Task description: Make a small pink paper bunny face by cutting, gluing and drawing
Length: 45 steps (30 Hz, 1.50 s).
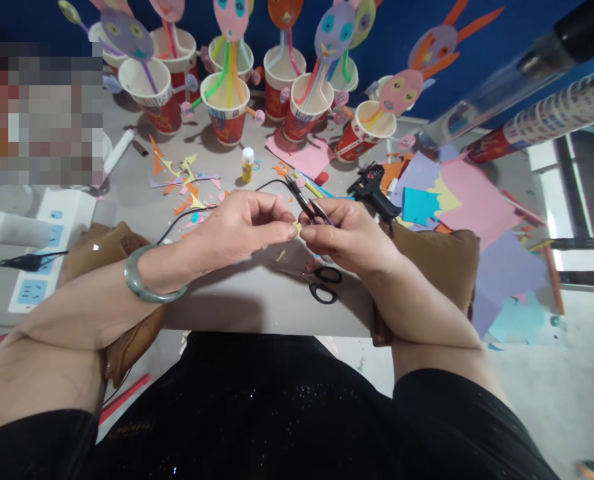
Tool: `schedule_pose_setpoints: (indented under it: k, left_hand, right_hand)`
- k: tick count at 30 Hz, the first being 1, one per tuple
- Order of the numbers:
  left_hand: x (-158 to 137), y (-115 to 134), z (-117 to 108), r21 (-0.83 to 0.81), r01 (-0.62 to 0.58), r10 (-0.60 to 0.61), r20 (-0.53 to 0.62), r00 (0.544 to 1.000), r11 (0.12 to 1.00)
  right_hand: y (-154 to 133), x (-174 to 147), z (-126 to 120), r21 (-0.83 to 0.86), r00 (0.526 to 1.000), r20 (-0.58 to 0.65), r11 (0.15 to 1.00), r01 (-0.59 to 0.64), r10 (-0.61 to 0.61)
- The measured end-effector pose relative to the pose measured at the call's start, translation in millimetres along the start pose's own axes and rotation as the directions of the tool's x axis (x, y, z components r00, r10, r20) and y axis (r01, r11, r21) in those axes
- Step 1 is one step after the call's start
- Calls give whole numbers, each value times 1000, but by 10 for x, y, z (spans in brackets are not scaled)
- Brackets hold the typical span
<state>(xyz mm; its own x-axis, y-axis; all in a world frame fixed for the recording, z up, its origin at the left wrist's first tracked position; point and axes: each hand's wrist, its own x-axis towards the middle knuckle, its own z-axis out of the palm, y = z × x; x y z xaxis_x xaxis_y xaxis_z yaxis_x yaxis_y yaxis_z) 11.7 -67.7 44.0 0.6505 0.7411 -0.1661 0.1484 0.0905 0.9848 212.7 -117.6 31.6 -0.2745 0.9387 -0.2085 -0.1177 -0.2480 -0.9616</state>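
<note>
Both my hands meet over the near middle of the table. My left hand (249, 223) is closed in a pinch on a tiny pale yellow paper piece (298, 227). Directly beside it, my right hand (349, 233) has its thumb and fingers at the same piece. Lying across the right fingers is a slim dark tool (304, 199) with a light gap along it; it looks like tweezers and slants up to the left. Just below the hands, black-handled scissors (323, 292) lie on the table, their blades partly hidden.
Red paper cups (225, 123) with paper faces on coloured straws stand along the back. A glue gun (375, 190), coloured paper sheets (481, 200) and stacked cups (541, 113) are at right. Paper scraps (189, 177), a small yellow bottle (247, 167) and a power strip (47, 260) lie left.
</note>
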Motion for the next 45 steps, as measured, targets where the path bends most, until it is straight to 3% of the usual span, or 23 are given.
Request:
schedule_pose_setpoints:
  k: [14,20,38,42,45]
  left_hand:
    - [10,-11,10,4,-15,15,6,1000,1000]
    - [8,3,13,-8,-19,20,22,1000,1000]
    - [-1,2,-1,17,-34,34,32,999,999]
    - [2,16,-8,4,-21,21,22,1000,1000]
    - [9,30,-16,-3,-1,1,9,1000,1000]
  right_hand:
    - [-11,5,15,10,999,-26,999,30,-30]
    - [11,-5,-2,-12,1000,-14,1000,-15,15]
    - [-7,19,-5,91,999,36,996,-11,8]
    - [-111,-30,-98,-48,995,-23,995,93,-94]
    - [-279,-123,-211,-219,990,32,966,139,-135]
